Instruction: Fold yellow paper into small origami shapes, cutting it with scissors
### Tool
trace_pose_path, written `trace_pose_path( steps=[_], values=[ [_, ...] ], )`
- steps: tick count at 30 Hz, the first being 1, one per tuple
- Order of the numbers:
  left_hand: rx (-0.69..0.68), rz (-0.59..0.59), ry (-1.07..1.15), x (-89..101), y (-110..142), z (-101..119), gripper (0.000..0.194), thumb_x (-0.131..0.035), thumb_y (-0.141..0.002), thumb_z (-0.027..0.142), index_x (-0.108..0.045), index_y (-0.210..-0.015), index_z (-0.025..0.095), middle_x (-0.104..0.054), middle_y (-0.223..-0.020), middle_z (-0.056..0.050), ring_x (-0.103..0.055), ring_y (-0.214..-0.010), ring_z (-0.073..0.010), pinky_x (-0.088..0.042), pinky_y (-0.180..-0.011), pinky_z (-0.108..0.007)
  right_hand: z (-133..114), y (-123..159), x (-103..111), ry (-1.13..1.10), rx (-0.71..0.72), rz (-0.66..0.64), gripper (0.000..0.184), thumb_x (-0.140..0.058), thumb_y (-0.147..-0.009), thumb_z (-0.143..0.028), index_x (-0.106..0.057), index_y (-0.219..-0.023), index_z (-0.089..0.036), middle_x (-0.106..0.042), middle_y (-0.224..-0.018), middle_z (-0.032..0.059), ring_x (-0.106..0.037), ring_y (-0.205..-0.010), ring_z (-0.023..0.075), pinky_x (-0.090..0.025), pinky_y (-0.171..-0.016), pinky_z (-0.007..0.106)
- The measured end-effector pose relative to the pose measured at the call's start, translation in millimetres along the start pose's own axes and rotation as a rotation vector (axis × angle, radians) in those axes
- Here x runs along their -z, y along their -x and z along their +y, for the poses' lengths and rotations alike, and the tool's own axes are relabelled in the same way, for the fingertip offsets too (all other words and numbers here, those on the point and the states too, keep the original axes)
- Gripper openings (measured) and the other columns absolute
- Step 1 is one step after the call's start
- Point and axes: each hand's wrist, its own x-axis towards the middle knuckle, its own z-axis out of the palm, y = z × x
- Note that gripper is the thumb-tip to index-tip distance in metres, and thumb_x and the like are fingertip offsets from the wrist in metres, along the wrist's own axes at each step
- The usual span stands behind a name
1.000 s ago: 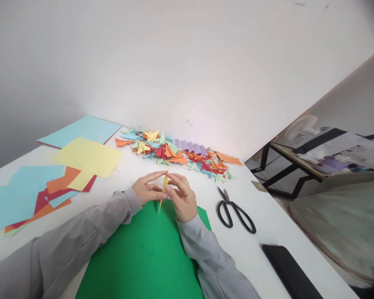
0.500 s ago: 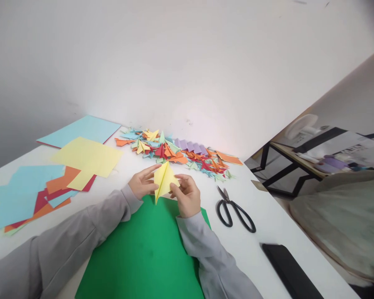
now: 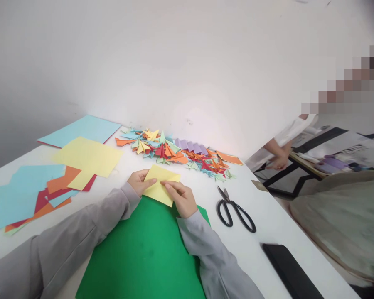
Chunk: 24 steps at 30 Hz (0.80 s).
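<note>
Two hands meet at the yellow sheet (image 3: 159, 192), near the green sheet's (image 3: 143, 253) far end. Your left hand's (image 3: 139, 182) fingers grip its left edge, some hidden behind. Your right hand's (image 3: 183, 198) fingers touch its face; whether they pinch, you can't tell. Beyond, folded papers (image 3: 174, 154) overlap too densely to count. Rightward, a black object (image 3: 288, 268) is cut off; a person (image 3: 279, 153) is partly pixelated.

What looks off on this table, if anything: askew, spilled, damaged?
Only untidiness: the scissors lie slightly open, blades bare, right of the green sheet. The loose paper sheets at left overlap at uneven angles. No spill or damage shows.
</note>
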Motion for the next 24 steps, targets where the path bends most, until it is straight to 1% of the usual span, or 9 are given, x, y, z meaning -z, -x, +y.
trace_pose_path(
  steps=[3,7,9,11,12,14,16,19,24],
  values=[
    [0.015,0.016,0.046,1.9,-3,-2,0.067,-0.072,-0.051,0.032,-0.052,-0.110,0.008,-0.067,-0.076,-0.008,-0.063,-0.068,-0.0207,-0.048,-0.069,-0.033,6,-4,2,-0.120,-0.132,0.038,0.021,-0.062,-0.063,-0.037,-0.069,-0.073,-0.020,-0.068,-0.073,0.0042,-0.058,-0.069,0.0186,-0.044,-0.065,0.032],
    [0.013,-0.054,0.066,1.4,-1,3,0.080,-0.066,-0.059,0.026,-0.027,-0.130,0.023,-0.068,-0.078,-0.003,-0.063,-0.070,-0.0188,-0.048,-0.069,-0.033,11,-8,6,-0.307,-0.285,0.063,0.023,-0.068,-0.052,-0.030,-0.070,-0.071,-0.018,-0.066,-0.059,0.0021,-0.053,-0.051,0.0139,-0.040,-0.049,0.027],
    [0.009,-0.120,0.061,1.4,1,8,0.064,-0.063,-0.060,0.021,-0.043,-0.121,0.023,-0.068,-0.079,-0.002,-0.063,-0.076,-0.0194,-0.047,-0.073,-0.033,11,-9,8,-0.321,-0.305,0.085,0.021,-0.068,-0.051,-0.026,-0.070,-0.070,-0.017,-0.063,-0.053,0.0009,-0.049,-0.044,0.0116,-0.036,-0.043,0.024],
    [0.056,-0.221,0.057,3.3,3,11,0.039,-0.060,-0.057,0.015,-0.063,-0.096,0.017,-0.068,-0.077,-0.004,-0.062,-0.080,-0.0214,-0.045,-0.078,-0.034,10,-10,12,-0.289,-0.286,0.106,0.018,-0.066,-0.050,-0.024,-0.070,-0.066,-0.017,-0.061,-0.049,0.0002,-0.046,-0.042,0.0105,-0.033,-0.040,0.023],
    [0.089,-0.292,0.060,5.1,3,12,0.031,-0.058,-0.054,0.012,-0.067,-0.084,0.015,-0.068,-0.077,-0.005,-0.061,-0.083,-0.0228,-0.044,-0.080,-0.035,9,-10,14,-0.276,-0.274,0.112,0.016,-0.065,-0.049,-0.023,-0.070,-0.063,-0.017,-0.061,-0.048,0.0000,-0.046,-0.042,0.0103,-0.032,-0.040,0.022],
    [0.125,-0.451,0.086,9.3,4,13,0.033,-0.055,-0.049,0.007,-0.068,-0.079,0.014,-0.068,-0.082,-0.007,-0.059,-0.089,-0.0260,-0.042,-0.084,-0.038,7,-10,17,-0.282,-0.274,0.108,0.013,-0.063,-0.049,-0.021,-0.069,-0.059,-0.018,-0.060,-0.047,-0.0002,-0.046,-0.042,0.0106,-0.032,-0.040,0.022],
    [0.099,-0.523,0.105,12.2,4,11,0.045,-0.054,-0.045,0.003,-0.067,-0.087,0.014,-0.067,-0.088,-0.008,-0.056,-0.094,-0.0278,-0.040,-0.086,-0.041,6,-11,19,-0.326,-0.307,0.078,0.013,-0.060,-0.050,-0.021,-0.069,-0.059,-0.017,-0.060,-0.046,-0.0002,-0.047,-0.042,0.0113,-0.032,-0.041,0.022],
    [0.008,-0.422,0.041,11.3,6,6,0.053,-0.061,-0.045,-0.001,-0.064,-0.096,0.013,-0.066,-0.091,-0.009,-0.057,-0.094,-0.0264,-0.040,-0.087,-0.040,4,-11,22,-0.438,-0.343,0.018,0.016,-0.056,-0.051,-0.019,-0.069,-0.059,-0.017,-0.062,-0.049,0.0008,-0.052,-0.047,0.0141,-0.039,-0.047,0.026],
    [-0.113,-0.267,-0.138,3.3,8,2,0.049,-0.072,-0.048,0.013,-0.063,-0.097,0.013,-0.063,-0.099,-0.012,-0.058,-0.092,-0.0239,-0.045,-0.084,-0.037,4,-13,23,-0.535,-0.268,-0.021,0.021,-0.049,-0.051,-0.019,-0.069,-0.057,-0.018,-0.068,-0.065,0.0035,-0.059,-0.067,0.0201,-0.045,-0.066,0.033]
  ],
)
